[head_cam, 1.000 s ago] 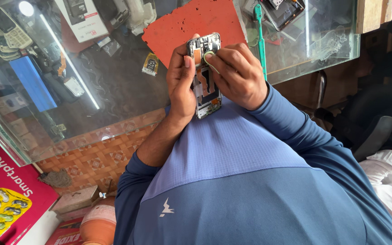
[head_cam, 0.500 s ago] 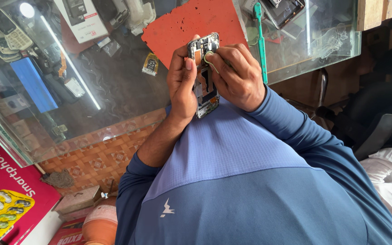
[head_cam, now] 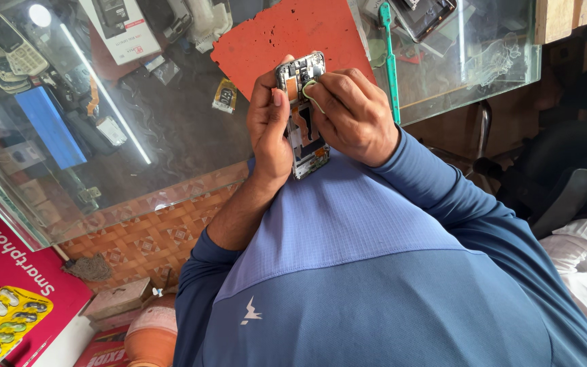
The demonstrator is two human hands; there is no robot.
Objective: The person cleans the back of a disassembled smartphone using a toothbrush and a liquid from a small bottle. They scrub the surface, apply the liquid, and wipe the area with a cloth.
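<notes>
An opened smartphone point(head_cam: 305, 129) with its back cover off shows circuit boards and copper-coloured parts. My left hand point(head_cam: 269, 129) grips it along its left edge, thumb on the frame, and holds it upright against my chest. My right hand point(head_cam: 353, 117) rests on the phone's right side, fingers curled, pinching a small pale green pick point(head_cam: 309, 86) at the upper part of the board. Both forearms wear blue sleeves.
A glass counter point(head_cam: 171, 156) lies in front, with a red work mat point(head_cam: 287, 34), a green-handled tool point(head_cam: 390, 54), a small component in a packet point(head_cam: 225, 96) and old phones point(head_cam: 5, 51) under the glass. A black chair point(head_cam: 558, 183) stands at right.
The phone and both hands have stayed nearly in place; my right fingers have shifted slightly on the upper part of the board.
</notes>
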